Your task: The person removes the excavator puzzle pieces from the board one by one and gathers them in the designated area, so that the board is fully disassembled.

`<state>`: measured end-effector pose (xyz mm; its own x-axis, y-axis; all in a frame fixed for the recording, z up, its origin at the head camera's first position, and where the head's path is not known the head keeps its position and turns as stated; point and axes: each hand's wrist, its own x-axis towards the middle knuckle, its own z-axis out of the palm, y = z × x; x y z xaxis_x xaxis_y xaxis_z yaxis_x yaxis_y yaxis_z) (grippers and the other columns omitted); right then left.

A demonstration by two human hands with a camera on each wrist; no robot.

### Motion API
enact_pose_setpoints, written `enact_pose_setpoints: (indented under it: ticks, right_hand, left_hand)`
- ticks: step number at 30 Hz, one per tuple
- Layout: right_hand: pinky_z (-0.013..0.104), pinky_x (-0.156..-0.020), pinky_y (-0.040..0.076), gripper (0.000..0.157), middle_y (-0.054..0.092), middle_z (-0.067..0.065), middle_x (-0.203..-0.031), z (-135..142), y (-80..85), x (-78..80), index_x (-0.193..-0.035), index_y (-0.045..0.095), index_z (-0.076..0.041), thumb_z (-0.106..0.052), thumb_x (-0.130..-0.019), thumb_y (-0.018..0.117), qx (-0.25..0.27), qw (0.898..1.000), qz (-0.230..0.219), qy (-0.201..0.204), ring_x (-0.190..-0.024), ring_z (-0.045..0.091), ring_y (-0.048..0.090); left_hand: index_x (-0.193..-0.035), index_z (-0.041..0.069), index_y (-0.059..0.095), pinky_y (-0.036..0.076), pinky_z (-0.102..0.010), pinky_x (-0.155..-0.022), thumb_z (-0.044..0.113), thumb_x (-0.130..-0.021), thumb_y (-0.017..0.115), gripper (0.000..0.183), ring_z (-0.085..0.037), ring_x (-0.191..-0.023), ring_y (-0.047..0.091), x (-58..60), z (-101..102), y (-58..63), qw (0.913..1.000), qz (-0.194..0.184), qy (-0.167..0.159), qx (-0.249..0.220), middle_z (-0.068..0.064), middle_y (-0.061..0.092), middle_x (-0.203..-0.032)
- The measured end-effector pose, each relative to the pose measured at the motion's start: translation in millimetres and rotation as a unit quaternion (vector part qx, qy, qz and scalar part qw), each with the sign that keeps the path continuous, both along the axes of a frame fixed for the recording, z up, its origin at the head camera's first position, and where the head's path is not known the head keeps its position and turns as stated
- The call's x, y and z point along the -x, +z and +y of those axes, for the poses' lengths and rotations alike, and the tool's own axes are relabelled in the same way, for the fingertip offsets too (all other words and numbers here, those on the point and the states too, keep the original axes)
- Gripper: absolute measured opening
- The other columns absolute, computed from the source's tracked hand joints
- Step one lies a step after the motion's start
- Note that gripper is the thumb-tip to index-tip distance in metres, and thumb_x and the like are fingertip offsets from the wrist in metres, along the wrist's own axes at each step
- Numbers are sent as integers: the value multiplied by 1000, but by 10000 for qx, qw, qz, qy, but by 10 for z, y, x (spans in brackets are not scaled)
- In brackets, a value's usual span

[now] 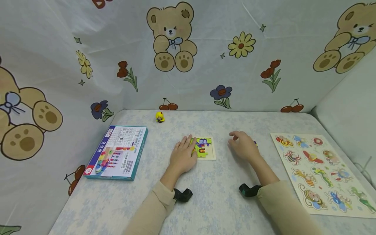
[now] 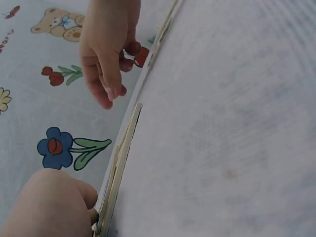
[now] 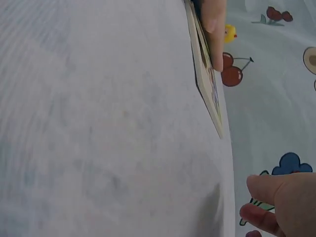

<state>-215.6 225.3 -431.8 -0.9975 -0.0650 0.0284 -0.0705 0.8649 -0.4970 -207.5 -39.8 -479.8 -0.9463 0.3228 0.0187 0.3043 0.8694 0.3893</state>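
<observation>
A small square jigsaw puzzle [image 1: 213,152] with a pale wooden frame lies mid-table, its picture yellow-green with purple and red parts. My left hand [image 1: 184,156] rests over its left side, fingers stretched out and covering part of the picture. In the right wrist view, those fingers [image 3: 215,39] lie along the puzzle's top. To the right, apart from the board, my right hand [image 1: 244,146] hovers with loosely bent fingers and nothing visible between them. A small purple-and-yellow bit [image 1: 255,142] peeks out behind that hand, mostly hidden.
A flat boxed toy set [image 1: 120,153] lies at the left. Near the back edge sits a little yellow duck figure [image 1: 160,117]. A large sheet of insect pictures [image 1: 320,173] covers the right side. Behind the table hangs a bear-print cloth [image 1: 202,39].
</observation>
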Motion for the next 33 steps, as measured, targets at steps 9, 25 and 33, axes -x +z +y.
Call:
enact_pose_setpoints:
  ticks: [9,25,33]
  right_hand:
    - [55,-103,45,46,60,13,-127,-392,-83,111,-139,57,-14,-31,-97,64,-164,9960,-216,852,-121,35,55]
    - [51,-93,52,46,62,9,-125,-597,-53,211,-128,68,-17,-45,-92,68,-1265,9839,256,1238,-113,32,57]
    - [44,-89,54,43,66,5,-116,-609,-43,235,-124,71,-13,-43,-94,66,-1817,9677,595,1644,-103,25,60]
  left_hand:
    - [-160,29,20,12,-47,-126,58,-101,28,66,-21,-156,8,16,-10,-43,9999,91,46,110,3,11,-168]
    - [-158,35,25,13,-47,-126,60,-99,31,64,-22,-156,10,14,-3,-22,9994,183,-5,278,2,13,-168]
    - [-158,37,25,13,-48,-126,59,-100,30,62,-22,-156,9,13,-7,-34,9996,149,-18,256,2,12,-168]
